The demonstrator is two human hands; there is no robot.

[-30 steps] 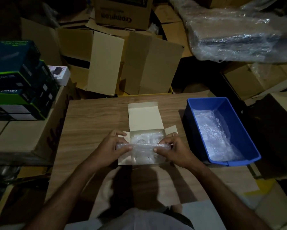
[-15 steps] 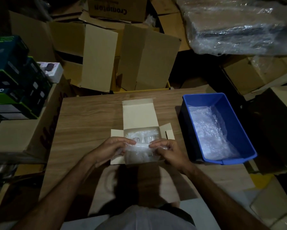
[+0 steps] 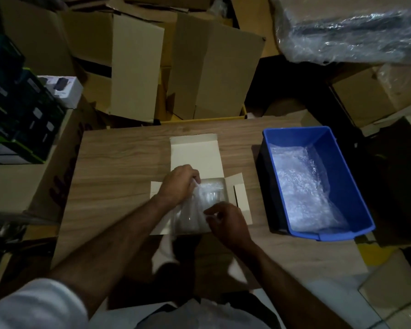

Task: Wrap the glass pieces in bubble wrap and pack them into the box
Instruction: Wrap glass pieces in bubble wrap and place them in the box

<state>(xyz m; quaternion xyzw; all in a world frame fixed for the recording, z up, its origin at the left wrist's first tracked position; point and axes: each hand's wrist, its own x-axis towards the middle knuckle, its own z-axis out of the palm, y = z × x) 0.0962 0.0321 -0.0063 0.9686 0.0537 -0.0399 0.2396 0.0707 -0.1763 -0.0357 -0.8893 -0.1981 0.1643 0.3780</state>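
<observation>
A small cream cardboard box (image 3: 195, 153) lies open in the middle of the wooden table, its lid flap folded back and side flaps spread. Inside it sits a bubble-wrapped bundle (image 3: 199, 205) with glass faintly visible through the wrap. My left hand (image 3: 179, 184) grips the wrap at the bundle's upper left corner. My right hand (image 3: 225, 222) pinches the wrap at its lower right edge. The bundle lies slanted across the box opening.
A blue plastic bin (image 3: 342, 167) holding loose bubble wrap (image 3: 301, 186) stands right of the box. Cardboard cartons (image 3: 199, 67) crowd behind the table (image 3: 119, 162). Dark retail boxes (image 3: 16, 115) are stacked at left. A plastic-wrapped bundle (image 3: 354, 27) lies at the top right.
My hands were side by side holding a rolled edge of wrap over the box. Now the left hand has moved up and the right hand down, and the wrap lies further into the box.
</observation>
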